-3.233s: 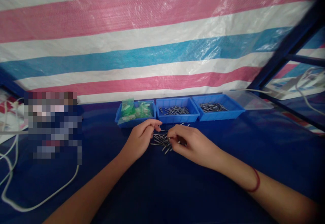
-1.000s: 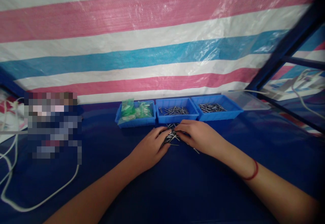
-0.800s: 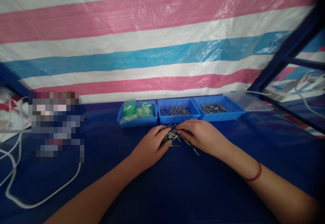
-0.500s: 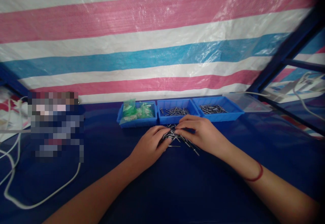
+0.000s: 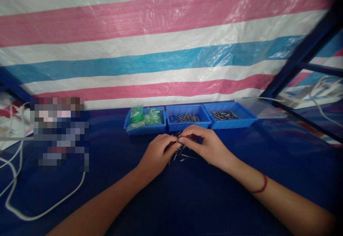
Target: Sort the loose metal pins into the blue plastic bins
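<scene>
My left hand [image 5: 157,154] and my right hand [image 5: 206,144] meet over a small pile of thin metal pins [image 5: 180,153] on the blue table cover. Both hands have their fingers curled and pinched together on a bunch of the pins, lifted a little off the cloth. A few loose pins lie under and just in front of the fingertips. A red band circles my right wrist [image 5: 260,186].
Three blue trays stand in a row behind the hands: the left tray [image 5: 143,129] holds green bags, the middle tray [image 5: 187,123] and right tray [image 5: 230,121] hold metal pins. A clear lid [image 5: 264,108] lies at the right. White cables [image 5: 40,212] trail at the left.
The hands drew the scattered pins into a bunch, then closed on it and lifted it slightly. A few pins now lie loose below the fingers.
</scene>
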Tool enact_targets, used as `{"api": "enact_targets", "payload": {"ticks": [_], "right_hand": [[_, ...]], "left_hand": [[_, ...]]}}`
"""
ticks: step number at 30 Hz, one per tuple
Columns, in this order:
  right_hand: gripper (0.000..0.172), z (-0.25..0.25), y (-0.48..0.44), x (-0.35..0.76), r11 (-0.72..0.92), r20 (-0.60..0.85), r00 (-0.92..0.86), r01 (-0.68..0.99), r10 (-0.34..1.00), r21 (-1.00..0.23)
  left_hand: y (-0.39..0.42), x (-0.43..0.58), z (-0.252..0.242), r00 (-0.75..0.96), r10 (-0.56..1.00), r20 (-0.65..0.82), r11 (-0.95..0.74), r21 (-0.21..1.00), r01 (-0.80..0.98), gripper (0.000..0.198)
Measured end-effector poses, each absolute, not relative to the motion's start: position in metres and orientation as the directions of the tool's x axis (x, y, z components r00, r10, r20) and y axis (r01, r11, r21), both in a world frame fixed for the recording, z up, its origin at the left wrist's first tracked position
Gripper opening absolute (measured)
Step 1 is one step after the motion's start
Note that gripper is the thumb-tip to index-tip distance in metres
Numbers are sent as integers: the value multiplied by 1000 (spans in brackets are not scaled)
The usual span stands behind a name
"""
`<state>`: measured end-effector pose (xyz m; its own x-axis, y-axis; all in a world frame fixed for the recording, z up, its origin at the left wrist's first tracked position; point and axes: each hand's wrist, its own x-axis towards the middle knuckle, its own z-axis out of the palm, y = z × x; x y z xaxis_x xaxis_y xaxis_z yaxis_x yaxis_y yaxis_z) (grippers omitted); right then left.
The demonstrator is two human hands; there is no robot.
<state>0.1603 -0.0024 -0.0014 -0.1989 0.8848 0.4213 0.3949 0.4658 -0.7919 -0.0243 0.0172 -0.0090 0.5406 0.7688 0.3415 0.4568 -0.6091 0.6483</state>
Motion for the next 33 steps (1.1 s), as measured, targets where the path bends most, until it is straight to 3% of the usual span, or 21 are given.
{"api": "enact_targets", "payload": {"ticks": [10, 17, 20, 23, 26, 29, 33], "right_hand": [[14, -3, -2, 160, 428, 398, -160, 382, 903, -819], [12, 11, -1, 170, 582, 514, -291, 545, 807, -604], [13, 19, 7, 195, 529, 603, -163, 686, 781, -499], [15, 20, 21, 231, 291, 680, 48, 880, 732, -376], [21, 16, 30, 257, 106, 667, 63, 972, 743, -210], [27, 19, 28, 256, 116, 610, 20, 976, 793, -184], [22, 31, 12, 227, 332, 481, -167, 900, 861, -283]], "left_hand": [[17, -24, -6, 492, 807, 327, -568, 659, 494, 12], [17, -26, -6, 428, 809, 402, -579, 668, 468, 14], [15, -27, -4, 459, 779, 426, -622, 614, 485, 25], [13, -27, -2, 579, 699, 420, -709, 510, 486, 24], [10, -27, -2, 709, 604, 363, -788, 402, 466, 27], [7, -26, -4, 770, 555, 316, -824, 335, 457, 32], [5, -23, -8, 788, 542, 293, -835, 289, 468, 15]]}}
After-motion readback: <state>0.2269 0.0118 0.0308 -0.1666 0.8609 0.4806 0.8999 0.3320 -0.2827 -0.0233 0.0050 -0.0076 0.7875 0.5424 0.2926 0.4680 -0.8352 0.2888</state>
